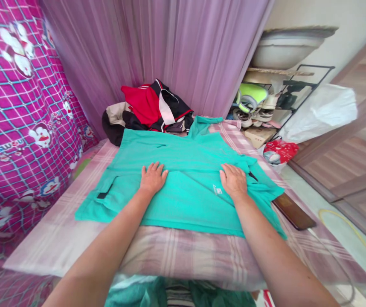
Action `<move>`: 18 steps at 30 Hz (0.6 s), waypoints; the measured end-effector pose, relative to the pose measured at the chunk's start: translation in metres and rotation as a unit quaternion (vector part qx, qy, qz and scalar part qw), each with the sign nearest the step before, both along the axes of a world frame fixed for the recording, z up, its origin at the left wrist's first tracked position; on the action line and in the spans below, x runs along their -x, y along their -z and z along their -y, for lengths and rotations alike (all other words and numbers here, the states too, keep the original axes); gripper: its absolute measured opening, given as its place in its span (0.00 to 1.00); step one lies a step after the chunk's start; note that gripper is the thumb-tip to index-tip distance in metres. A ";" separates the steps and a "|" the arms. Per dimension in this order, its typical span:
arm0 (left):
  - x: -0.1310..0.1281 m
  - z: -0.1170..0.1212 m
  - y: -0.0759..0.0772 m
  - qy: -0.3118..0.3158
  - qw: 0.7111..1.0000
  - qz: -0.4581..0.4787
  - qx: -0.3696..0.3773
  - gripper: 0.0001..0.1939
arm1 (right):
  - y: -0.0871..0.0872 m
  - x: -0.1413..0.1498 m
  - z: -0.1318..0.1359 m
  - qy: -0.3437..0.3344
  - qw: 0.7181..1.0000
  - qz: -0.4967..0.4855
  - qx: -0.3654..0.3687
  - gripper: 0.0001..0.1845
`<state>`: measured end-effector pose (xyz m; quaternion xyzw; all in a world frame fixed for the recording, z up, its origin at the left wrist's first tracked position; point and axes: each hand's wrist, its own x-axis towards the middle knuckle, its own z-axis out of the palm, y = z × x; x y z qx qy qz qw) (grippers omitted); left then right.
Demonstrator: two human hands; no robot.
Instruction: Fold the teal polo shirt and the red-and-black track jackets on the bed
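A teal jacket [183,200] is spread flat across the table, its collar toward the far right of centre. Near its middle my left hand [154,177] lies palm down on the fabric, fingers stretched out. My right hand [234,180] rests flat on the jacket's right part, just beyond a small white logo [217,189]. Neither hand grips anything. A black tab [103,195] shows on the left part of the garment, and light creases run across its middle.
A plaid cloth [183,251] covers the table. Red and black clothes [151,106] are heaped at the back against a purple curtain [170,47]. A phone [293,211] with a cable lies at the right. Beyond stands a rack with shoes [262,115] and a white bag [323,111].
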<state>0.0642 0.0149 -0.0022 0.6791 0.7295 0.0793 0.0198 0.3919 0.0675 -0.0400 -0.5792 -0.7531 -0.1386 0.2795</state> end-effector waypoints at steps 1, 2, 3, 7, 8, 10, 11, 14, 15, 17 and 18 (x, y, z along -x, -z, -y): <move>0.000 0.000 0.000 -0.002 1.000 0.000 0.001 0.28 | -0.002 0.002 -0.002 -0.002 1.000 -0.002 0.008 0.21; -0.001 0.000 0.000 -0.003 1.000 -0.001 0.003 0.28 | -0.006 0.007 -0.005 -0.002 1.000 -0.009 0.017 0.21; -0.001 0.000 0.001 -0.004 1.000 -0.002 0.004 0.28 | -0.011 0.013 -0.010 -0.002 0.999 -0.020 0.027 0.21; -0.001 0.000 0.002 -0.005 1.000 -0.007 0.001 0.28 | -0.039 0.068 -0.034 -0.021 0.996 -0.063 0.056 0.22; -0.001 0.000 0.003 -0.005 1.000 -0.009 -0.001 0.28 | -0.045 0.087 -0.038 -0.037 0.995 -0.067 0.059 0.22; -0.001 0.000 0.002 -0.006 1.000 -0.012 -0.001 0.28 | -0.051 0.127 -0.041 -0.067 0.993 -0.065 0.075 0.23; -0.001 0.001 0.002 -0.007 1.000 -0.014 0.000 0.28 | -0.051 0.145 -0.040 -0.082 0.991 -0.060 0.085 0.23; -0.003 0.003 0.002 -0.008 1.000 -0.014 0.001 0.28 | -0.039 0.176 -0.032 -0.113 0.987 -0.035 0.108 0.22; -0.003 0.003 0.002 -0.008 1.000 -0.014 0.000 0.28 | -0.033 0.178 -0.030 -0.110 0.987 -0.030 0.116 0.22; -0.003 0.005 0.002 -0.007 1.000 -0.015 0.000 0.29 | -0.021 0.173 -0.028 -0.089 0.988 -0.034 0.125 0.21; -0.002 0.005 0.001 -0.007 1.000 -0.016 0.003 0.29 | -0.016 0.168 -0.029 -0.078 0.988 -0.040 0.124 0.21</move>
